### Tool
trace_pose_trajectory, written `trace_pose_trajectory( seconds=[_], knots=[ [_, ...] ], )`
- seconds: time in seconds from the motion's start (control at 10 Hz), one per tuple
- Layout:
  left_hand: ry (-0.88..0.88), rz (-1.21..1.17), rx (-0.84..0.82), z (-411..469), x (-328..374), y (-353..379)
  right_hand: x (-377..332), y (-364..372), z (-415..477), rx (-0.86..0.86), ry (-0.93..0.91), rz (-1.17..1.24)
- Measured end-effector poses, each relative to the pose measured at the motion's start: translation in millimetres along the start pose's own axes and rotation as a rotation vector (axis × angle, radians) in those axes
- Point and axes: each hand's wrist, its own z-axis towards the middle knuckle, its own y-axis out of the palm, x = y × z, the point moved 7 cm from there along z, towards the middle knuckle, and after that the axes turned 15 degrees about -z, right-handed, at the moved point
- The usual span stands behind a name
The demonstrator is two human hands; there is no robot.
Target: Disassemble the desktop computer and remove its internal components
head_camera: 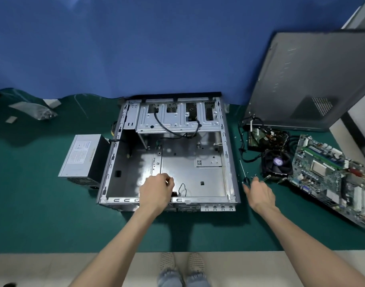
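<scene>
Disassembly looks almost finished: the computer case [187,172] lies open in the middle of the green surface [42,204]. Its floor is bare apart from a black cable [177,130] looped over the drive cage and a thin wire [182,188] by the near wall. The left hand [156,188] sits inside the case beside that wire with its fingers curled; whether it pinches anything I cannot tell. The right hand [260,193] is spread and empty, its fingertips close to the screwdriver [242,169]. Already out are the power supply [82,158] on the left, and the fan [278,162] and motherboard [326,179] on the right. The wire is likely light, limp and easily torn, so take it by its plug. The case should be stiff with thin, sharp edges, and is best held by its folded rims.
</scene>
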Motion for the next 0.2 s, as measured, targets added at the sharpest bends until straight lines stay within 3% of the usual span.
trace_pose_trajectory(
  seconds=[0.1, 0.2],
  knots=[
    [0.003, -0.045, -0.018, 1, 0, -1, 5, -13, -4, 0.080, 0.010, -0.034],
    [-0.026, -0.124, -0.072, -11, -4, -7, 12, -29, -12, 0.105, 0.041, 0.094]
  ],
)
